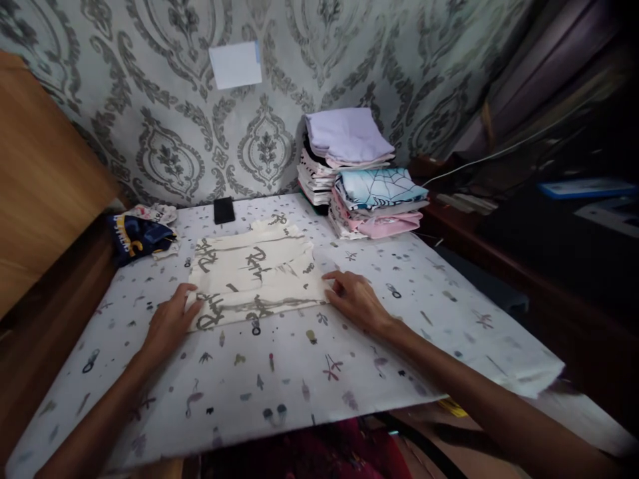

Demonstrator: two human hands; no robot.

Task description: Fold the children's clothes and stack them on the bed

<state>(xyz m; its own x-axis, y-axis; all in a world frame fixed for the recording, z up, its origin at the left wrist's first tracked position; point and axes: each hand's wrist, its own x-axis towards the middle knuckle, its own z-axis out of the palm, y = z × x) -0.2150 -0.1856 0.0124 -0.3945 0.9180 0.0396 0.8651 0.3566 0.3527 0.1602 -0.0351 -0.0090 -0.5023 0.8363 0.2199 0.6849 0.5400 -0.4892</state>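
Note:
A cream garment point(259, 273) with dark brush-style lettering lies folded on the table, with creases running across it and an uneven far edge. My left hand point(172, 319) is at its near left corner, thumb and fingers closed on the edge. At the near right corner, my right hand point(357, 299) pinches the cloth between thumb and bent fingers. The garment's near edge runs fairly straight between both hands. Part of the fingertips on each side is hidden by the cloth or the hand itself.
The table has a white patterned cover point(319, 366). Folded clothes stand in a lilac-topped pile point(349, 136) and a blue-topped pile point(382, 193) at the back right. A dark phone-like object point(224, 210) lies at the back; a crumpled navy cloth point(142, 236) sits far left.

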